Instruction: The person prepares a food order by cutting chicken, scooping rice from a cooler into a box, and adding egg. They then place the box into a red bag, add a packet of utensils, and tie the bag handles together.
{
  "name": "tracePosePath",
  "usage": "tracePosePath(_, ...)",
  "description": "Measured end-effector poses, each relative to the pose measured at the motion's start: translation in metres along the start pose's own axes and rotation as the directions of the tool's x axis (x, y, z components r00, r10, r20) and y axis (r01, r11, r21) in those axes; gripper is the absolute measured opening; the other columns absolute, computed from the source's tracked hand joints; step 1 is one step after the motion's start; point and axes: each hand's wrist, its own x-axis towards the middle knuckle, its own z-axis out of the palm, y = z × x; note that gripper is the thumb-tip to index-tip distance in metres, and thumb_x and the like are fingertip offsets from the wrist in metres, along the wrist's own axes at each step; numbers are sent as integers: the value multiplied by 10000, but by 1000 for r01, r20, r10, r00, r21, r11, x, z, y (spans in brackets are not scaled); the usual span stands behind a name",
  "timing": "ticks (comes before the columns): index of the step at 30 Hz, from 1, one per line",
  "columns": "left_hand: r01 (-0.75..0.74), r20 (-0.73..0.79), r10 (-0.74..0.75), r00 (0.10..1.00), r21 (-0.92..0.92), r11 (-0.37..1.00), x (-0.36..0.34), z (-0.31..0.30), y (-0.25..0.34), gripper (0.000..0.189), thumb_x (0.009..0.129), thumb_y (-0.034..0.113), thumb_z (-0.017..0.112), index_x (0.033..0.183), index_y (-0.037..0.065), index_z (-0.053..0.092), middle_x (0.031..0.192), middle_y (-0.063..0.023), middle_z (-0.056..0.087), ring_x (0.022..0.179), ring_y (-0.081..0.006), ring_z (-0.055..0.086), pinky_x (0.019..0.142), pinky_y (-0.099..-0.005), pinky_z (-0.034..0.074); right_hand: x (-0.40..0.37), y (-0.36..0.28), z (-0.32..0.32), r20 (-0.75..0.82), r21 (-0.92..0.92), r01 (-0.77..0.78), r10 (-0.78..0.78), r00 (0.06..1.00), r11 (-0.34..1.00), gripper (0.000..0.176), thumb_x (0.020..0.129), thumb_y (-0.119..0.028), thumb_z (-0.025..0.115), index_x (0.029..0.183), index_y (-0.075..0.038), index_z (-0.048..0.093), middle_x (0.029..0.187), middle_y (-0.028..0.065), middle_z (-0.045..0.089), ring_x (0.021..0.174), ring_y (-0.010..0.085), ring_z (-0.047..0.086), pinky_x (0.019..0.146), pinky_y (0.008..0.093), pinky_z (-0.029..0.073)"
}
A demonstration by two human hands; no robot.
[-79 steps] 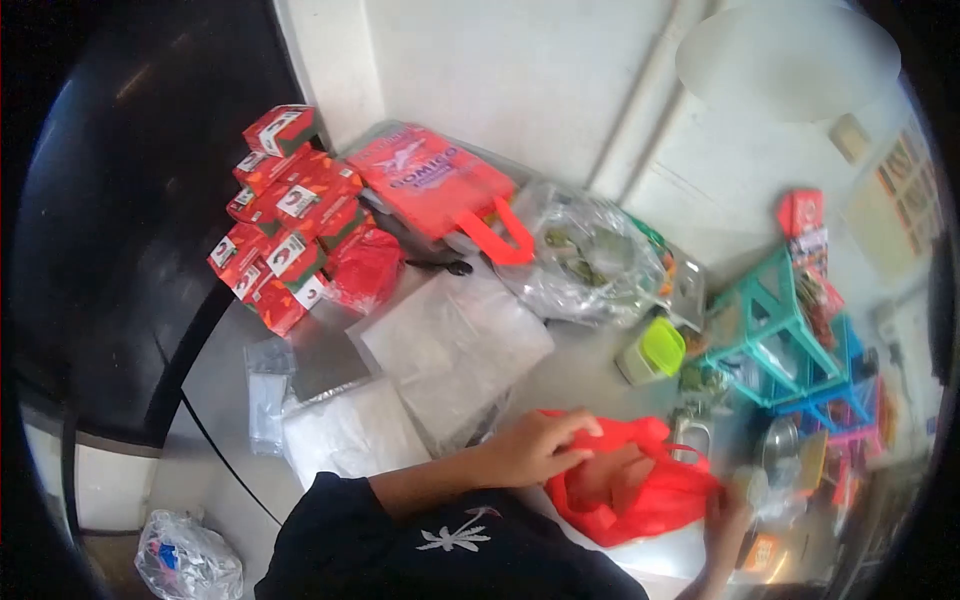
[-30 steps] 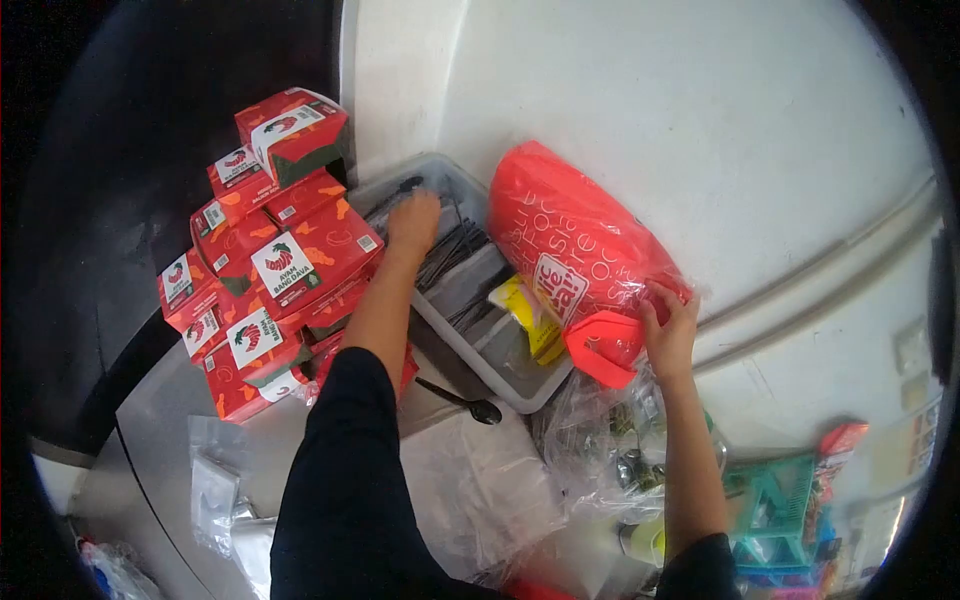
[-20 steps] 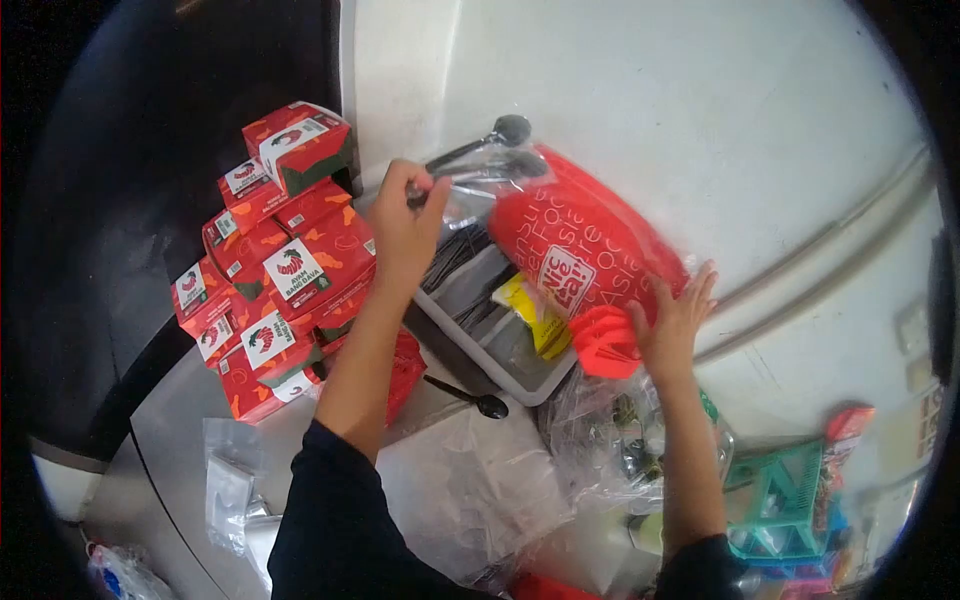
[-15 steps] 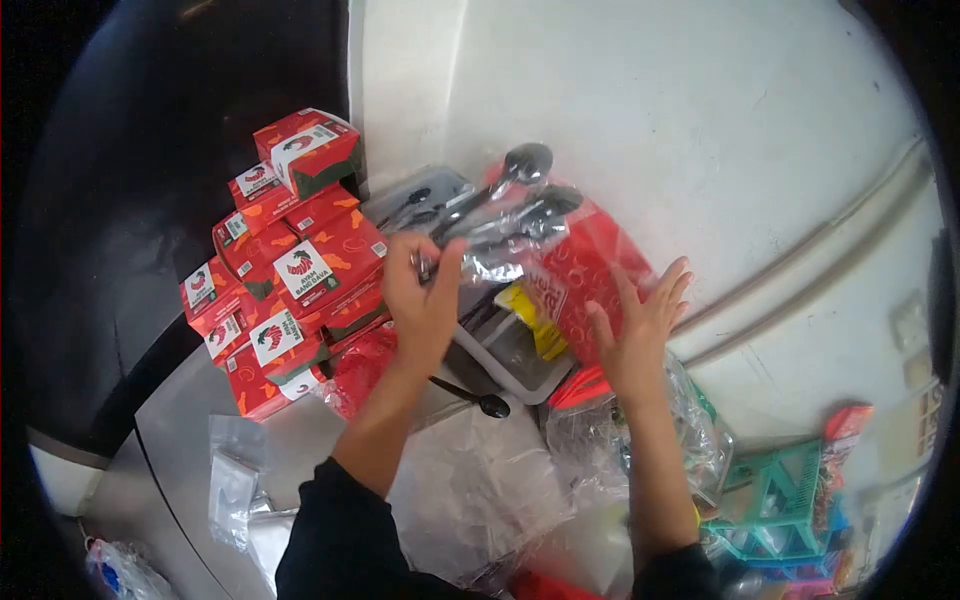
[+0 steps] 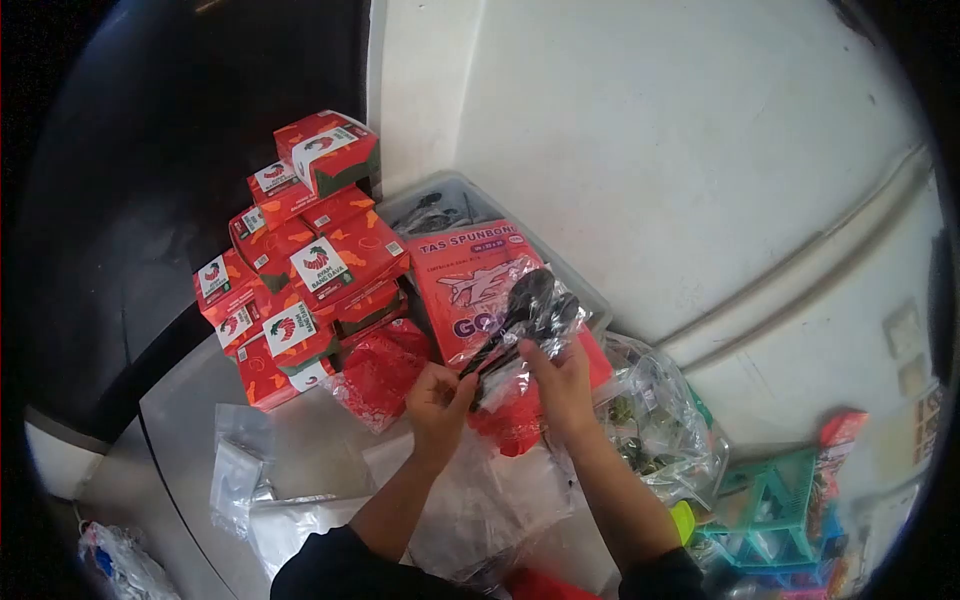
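Both hands are on a clear plastic bag of black spoons (image 5: 534, 303), whose bowls point up and away from me. My left hand (image 5: 438, 405) pinches the narrow handle end. My right hand (image 5: 563, 388) grips the bag's right side, its thumb lying over the plastic. Just beyond them, a red packet printed "TAS SPUNBOND" (image 5: 450, 262) lies across a grey plastic tub (image 5: 592, 302). More dark spoons (image 5: 435, 212) show in the tub's far corner. A crumpled red plastic bag (image 5: 385, 372) rests left of my left hand.
Stacked red food boxes (image 5: 320, 270) stand at the left against a black panel. Clear plastic sheets (image 5: 480, 490) and small clear bags (image 5: 238, 470) lie on the metal counter (image 5: 180, 440). At right are a bulging clear bag (image 5: 665, 410) and a green basket (image 5: 770, 510).
The spoon bag has come down and closer to me. My right hand, spread and apart before, now grips it too. The red packet now lies flat over the tub.
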Motion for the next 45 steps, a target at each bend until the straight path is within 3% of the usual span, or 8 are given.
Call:
tracePosePath(4, 13, 66, -1, 998, -174, 985, -1, -8, 20, 189, 838, 163, 647, 897, 12, 550, 854, -33, 563, 788, -85, 505, 705, -245, 408, -21, -35, 7, 306, -296, 25, 70, 950, 955, 320, 849, -64, 599, 1154, -26, 510, 1022, 22, 600, 926, 115, 565, 805, 274, 459)
tracePosePath(7, -97, 265, 1, 964, 351, 931, -18, -40, 14, 193, 889, 165, 577, 982, -3, 558, 884, -4, 558, 834, -71, 503, 731, -229, 405, -30, -22, 8, 420, -496, 77, 161, 893, 865, 332, 838, -54, 609, 1152, -3, 510, 1016, 25, 604, 909, 111, 571, 809, 284, 463)
tracePosePath(22, 190, -6, -219, 976, -472, 861, -24, -60, 31, 196, 952, 192, 421, 923, 61, 564, 770, -26, 564, 641, -105, 520, 558, -259, 420, -39, -24, 16, 321, -9, -185, 178, 930, 983, 292, 897, -68, 514, 1178, -26, 449, 926, 20, 578, 829, 99, 570, 707, 279, 484)
tracePosePath(26, 94, 202, -235, 951, 534, 840, -35, -98, -3, 234, 894, 244, 507, 920, 21, 574, 785, -103, 593, 718, -246, 561, 654, -346, 450, -35, -10, -3, 235, -31, -169, 172, 957, 985, 398, 842, -85, 573, 1204, -42, 414, 863, 56, 585, 801, 188, 602, 668, 340, 489)
tracePosePath(28, -254, 424, -148, 894, 750, 611, -49, -114, -23, 270, 868, 260, 540, 944, 4, 581, 814, -138, 606, 767, -305, 571, 704, -381, 456, -32, 0, -10, 285, -876, 285, -59, 957, 388, 574, 743, -149, 656, 1241, -56, 385, 939, 127, 576, 766, 283, 605, 633, 377, 486)
tracePosePath(30, -526, 567, -60, 821, 794, 304, -65, -120, -34, 344, 817, 253, 590, 1030, -17, 580, 896, -193, 612, 894, -361, 560, 811, -420, 435, -36, 13, -1, 336, -910, 343, -71, 939, 233, 603, 726, -121, 622, 1271, -58, 371, 1041, 161, 544, 807, 291, 599, 660, 393, 477)
tracePosePath(37, -268, 332, -66, 941, 850, 454, 1, -85, -32, 327, 813, 230, 590, 1035, -10, 594, 972, -196, 612, 944, -343, 563, 823, -426, 438, -13, 73, -5, 423, -871, 408, 2, 906, -274, 612, 730, -182, 603, 1291, -67, 386, 1094, 200, 547, 758, 320, 614, 637, 433, 478)
tracePosePath(45, -594, 503, 326, 800, 739, 318, 147, -11, -57, 134, 810, 147, 542, 822, 19, 579, 767, -157, 567, 781, -354, 562, 710, -439, 457, 73, -24, -143, -209, -898, -40, -345, 915, 438, 253, 689, -136, 646, 873, 28, 586, 737, 191, 622, 650, 343, 598, 617, 406, 467)
